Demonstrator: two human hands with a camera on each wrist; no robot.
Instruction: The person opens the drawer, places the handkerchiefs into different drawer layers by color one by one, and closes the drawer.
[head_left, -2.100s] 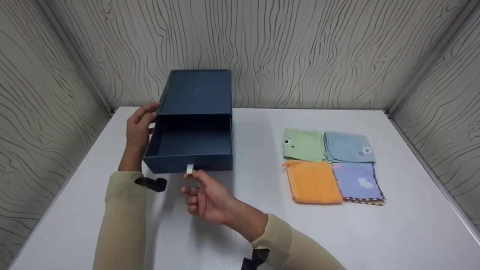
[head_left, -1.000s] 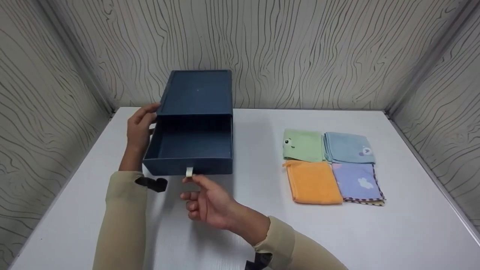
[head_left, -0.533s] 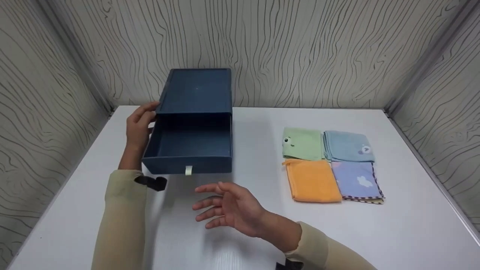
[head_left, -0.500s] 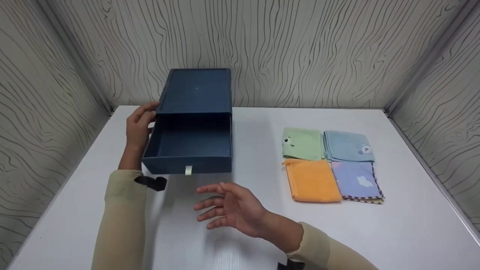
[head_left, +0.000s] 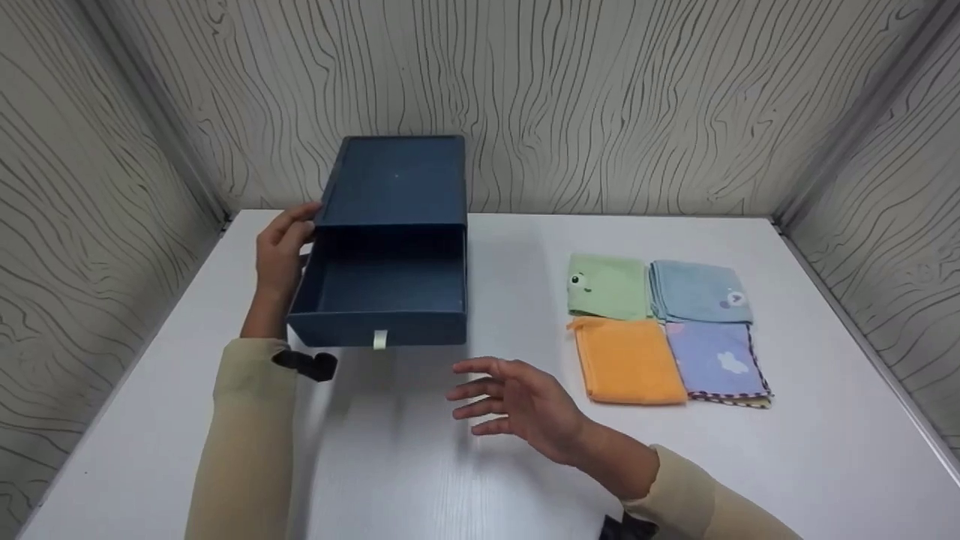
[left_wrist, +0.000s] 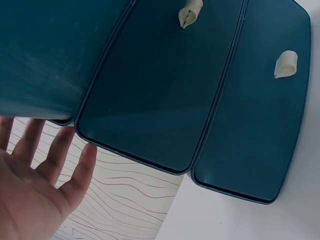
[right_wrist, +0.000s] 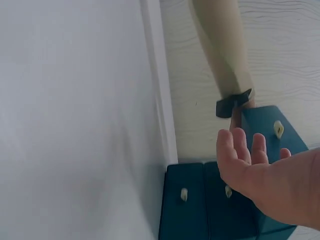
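Note:
A dark blue drawer unit [head_left: 397, 180] stands at the left of the table, its top drawer [head_left: 390, 330] pulled out and holding nothing visible. My left hand [head_left: 281, 251] rests against the unit's left side. In the left wrist view the fingers of my left hand [left_wrist: 45, 175] lie relaxed along its edge, and two lower drawer fronts [left_wrist: 160, 95] show pale tabs. My right hand [head_left: 525, 405] hangs in the air, fingers spread and holding nothing, right of the drawer's pale pull tab [head_left: 380, 340] and left of a folded orange cloth [head_left: 630, 361].
Beside the orange cloth lie a folded green cloth [head_left: 609, 286], a blue cloth [head_left: 701, 291] and a purple cloth [head_left: 716, 360], on the right part of the white table [head_left: 840, 450]. Wood-patterned panels [head_left: 600, 97] stand behind and at both sides.
My right hand has let go of the pull tab and moved right, its fingers spreading. The left hand stays against the unit. The drawer came out slightly further before the release.

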